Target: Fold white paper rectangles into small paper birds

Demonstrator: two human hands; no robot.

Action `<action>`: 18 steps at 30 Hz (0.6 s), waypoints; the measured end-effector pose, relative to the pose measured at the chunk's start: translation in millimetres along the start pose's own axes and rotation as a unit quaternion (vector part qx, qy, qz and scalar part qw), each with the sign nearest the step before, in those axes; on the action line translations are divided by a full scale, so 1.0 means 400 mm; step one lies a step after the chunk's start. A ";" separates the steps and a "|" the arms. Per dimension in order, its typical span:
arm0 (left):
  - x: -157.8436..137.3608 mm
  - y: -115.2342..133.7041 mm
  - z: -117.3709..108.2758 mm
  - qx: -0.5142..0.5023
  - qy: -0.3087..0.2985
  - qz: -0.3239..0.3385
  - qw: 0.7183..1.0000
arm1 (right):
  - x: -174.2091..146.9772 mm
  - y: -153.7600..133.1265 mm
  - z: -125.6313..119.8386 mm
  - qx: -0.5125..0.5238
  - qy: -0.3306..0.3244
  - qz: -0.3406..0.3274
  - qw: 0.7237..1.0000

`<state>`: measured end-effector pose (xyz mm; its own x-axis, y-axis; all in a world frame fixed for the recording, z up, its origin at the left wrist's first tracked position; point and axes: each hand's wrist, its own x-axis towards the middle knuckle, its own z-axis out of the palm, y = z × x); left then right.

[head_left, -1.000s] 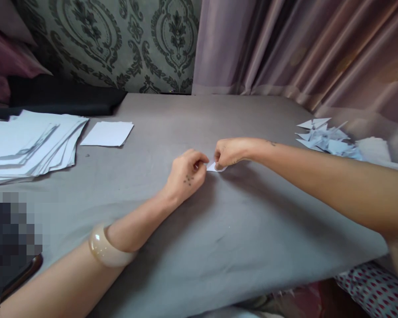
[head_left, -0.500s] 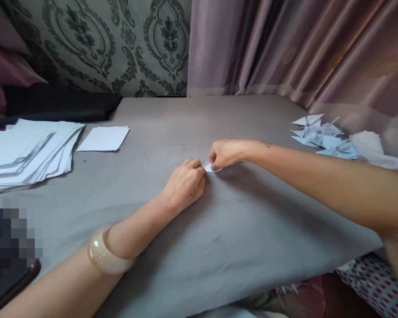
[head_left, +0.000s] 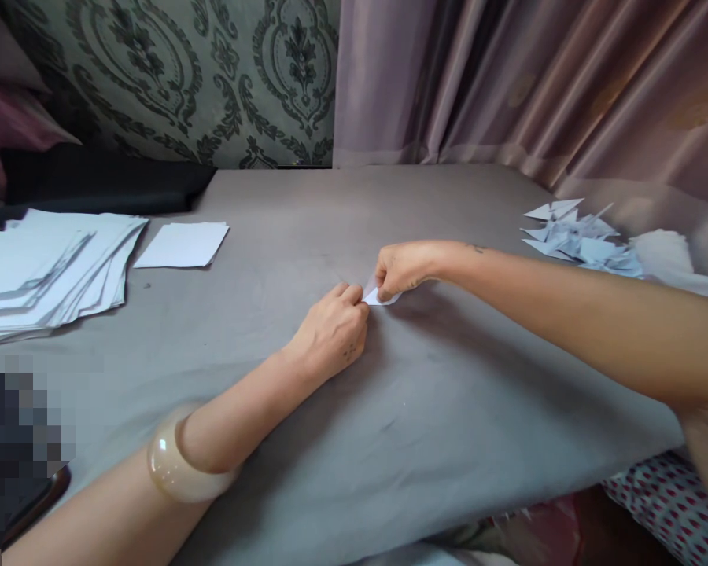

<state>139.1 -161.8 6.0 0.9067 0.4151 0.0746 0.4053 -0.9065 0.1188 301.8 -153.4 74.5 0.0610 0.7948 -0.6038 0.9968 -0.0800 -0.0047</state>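
A small piece of folded white paper (head_left: 373, 298) lies at the middle of the grey cloth-covered table, mostly covered by my fingers. My left hand (head_left: 335, 326) is closed on the paper's left end, fingers curled and knuckles up. From the right, my right hand (head_left: 396, 271) pinches the same paper between thumb and bent fingers, close to the left hand. The folds under the fingers are hidden.
Left of the hands lie a small stack of cut white paper (head_left: 182, 244) and a big pile of larger sheets (head_left: 53, 267). Several folded paper pieces (head_left: 578, 236) are heaped at the far right. A dark, pixelated object (head_left: 17, 464) sits at the near left. Curtains (head_left: 436, 86) hang behind.
My right hand has risen slightly, and a little more of the paper shows between the hands. Both hands keep their hold; the view has shifted slightly.
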 end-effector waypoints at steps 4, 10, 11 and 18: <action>0.000 -0.006 0.004 -0.012 0.002 -0.002 1.000 | 0.000 -0.004 -0.005 -0.013 -0.009 0.003 1.000; 0.001 -0.012 0.012 -0.034 0.005 -0.021 0.999 | -0.006 0.006 -0.002 0.002 -0.015 -0.028 0.999; 0.001 -0.011 0.011 -0.031 0.000 -0.023 0.999 | -0.007 0.008 -0.001 0.007 -0.017 -0.028 0.999; -0.002 0.002 0.000 -0.009 -0.014 -0.032 0.999 | -0.010 0.023 0.010 0.049 -0.018 -0.041 0.998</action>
<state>138.6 -163.1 6.0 0.8817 0.4702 0.0378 0.4613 -0.8762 0.1394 310.5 -159.8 73.9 -0.0240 0.7788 -0.6268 0.9884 -0.0757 -0.1319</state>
